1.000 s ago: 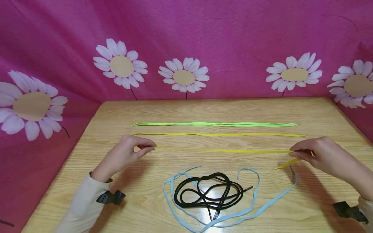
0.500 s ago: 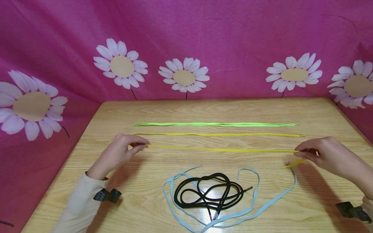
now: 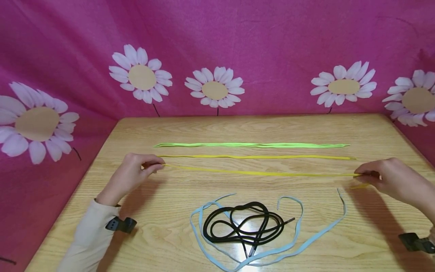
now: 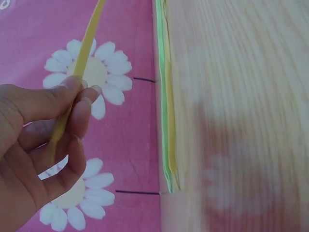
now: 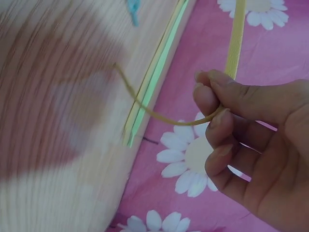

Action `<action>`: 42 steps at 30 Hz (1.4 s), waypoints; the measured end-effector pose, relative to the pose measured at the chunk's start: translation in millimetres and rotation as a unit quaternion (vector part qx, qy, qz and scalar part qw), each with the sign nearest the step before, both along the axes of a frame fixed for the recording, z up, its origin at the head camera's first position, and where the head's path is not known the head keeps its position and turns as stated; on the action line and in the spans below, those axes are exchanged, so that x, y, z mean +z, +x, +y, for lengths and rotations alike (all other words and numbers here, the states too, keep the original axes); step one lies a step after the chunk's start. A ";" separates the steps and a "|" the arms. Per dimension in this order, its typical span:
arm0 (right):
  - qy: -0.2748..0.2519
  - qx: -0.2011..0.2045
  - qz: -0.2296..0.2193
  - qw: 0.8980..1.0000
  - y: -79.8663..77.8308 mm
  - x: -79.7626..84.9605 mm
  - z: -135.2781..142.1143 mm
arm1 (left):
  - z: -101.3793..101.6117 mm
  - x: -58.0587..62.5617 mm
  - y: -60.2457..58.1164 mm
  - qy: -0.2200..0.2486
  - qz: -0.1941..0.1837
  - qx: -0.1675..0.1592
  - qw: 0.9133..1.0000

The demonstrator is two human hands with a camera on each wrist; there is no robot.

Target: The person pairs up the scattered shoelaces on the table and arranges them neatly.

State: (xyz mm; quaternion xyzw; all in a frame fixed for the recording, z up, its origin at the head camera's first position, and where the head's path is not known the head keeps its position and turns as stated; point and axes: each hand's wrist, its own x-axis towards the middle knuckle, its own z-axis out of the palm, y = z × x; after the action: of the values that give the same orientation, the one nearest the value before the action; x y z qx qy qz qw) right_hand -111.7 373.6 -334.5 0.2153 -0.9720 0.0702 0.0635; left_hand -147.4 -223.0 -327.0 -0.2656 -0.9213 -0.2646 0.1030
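Note:
Between both hands a yellow shoelace (image 3: pixel 258 173) is stretched nearly straight above the table. My left hand (image 3: pixel 130 173) pinches it near one end between thumb and fingertips; in the left wrist view the shoelace (image 4: pixel 86 50) runs up from the pinch. On the other side my right hand (image 3: pixel 394 181) pinches it the same way, and a short free tail (image 5: pixel 159 116) curves out below the fingers in the right wrist view. Just beyond lies a second yellow shoelace (image 3: pixel 258 157), laid out straight. Parallel and farther back is a lime-green shoelace pair (image 3: pixel 251 145).
A coiled black shoelace (image 3: pixel 214 238) lies at the front middle of the wooden table (image 3: pixel 163 241). Light-blue shoelaces (image 3: pixel 317 235) loop loosely around and under it. A pink cloth (image 3: pixel 268 49) with daisies hangs behind the table's far edge.
My hands have moved apart, left hand leftward and right hand rightward. The yellow shoelace between them spans longer, and its free tail by the right hand has shifted right, off the blue lace tip.

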 end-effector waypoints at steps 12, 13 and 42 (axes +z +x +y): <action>0.014 -0.027 -0.009 0.999 -8.5 -7.8 26.2 | -20.0 -10.3 -12.4 0.014 -0.001 0.014 1.000; 0.015 -0.031 -0.012 0.999 -9.3 -8.1 27.7 | -21.6 -10.9 -13.4 0.017 -0.005 0.018 1.000; -0.007 -0.059 -0.010 0.998 -68.1 -25.7 47.1 | -40.9 -29.3 -64.0 0.000 -0.100 0.108 0.989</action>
State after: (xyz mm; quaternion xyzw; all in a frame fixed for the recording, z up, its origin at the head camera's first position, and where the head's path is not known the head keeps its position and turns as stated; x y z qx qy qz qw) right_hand -179.7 420.7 -360.2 0.1564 -0.9831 0.0752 0.0591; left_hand -211.4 -263.9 -356.3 -0.1371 -0.9503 -0.2770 0.0379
